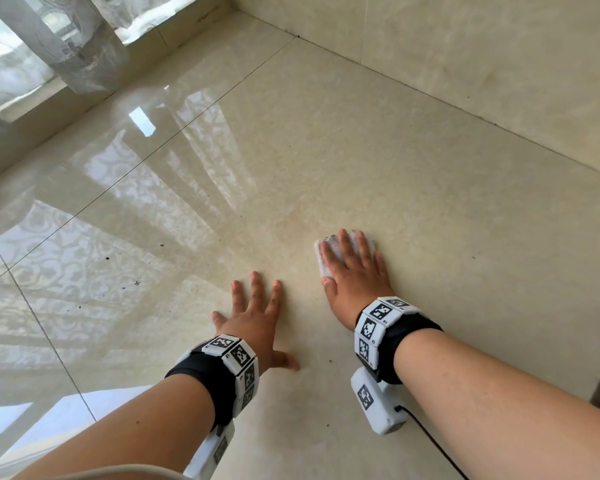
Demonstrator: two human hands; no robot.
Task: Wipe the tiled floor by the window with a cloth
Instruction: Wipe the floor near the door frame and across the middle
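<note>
right hand flat on white cloth | left hand flat on tiled floor

**Cream, white and black**

The floor is showing cream, faintly marbled tiles with thin dark seams. A white cloth is peeking from under the right hand. Black wristbands are carrying white blocks with black-and-white square codes.
</note>
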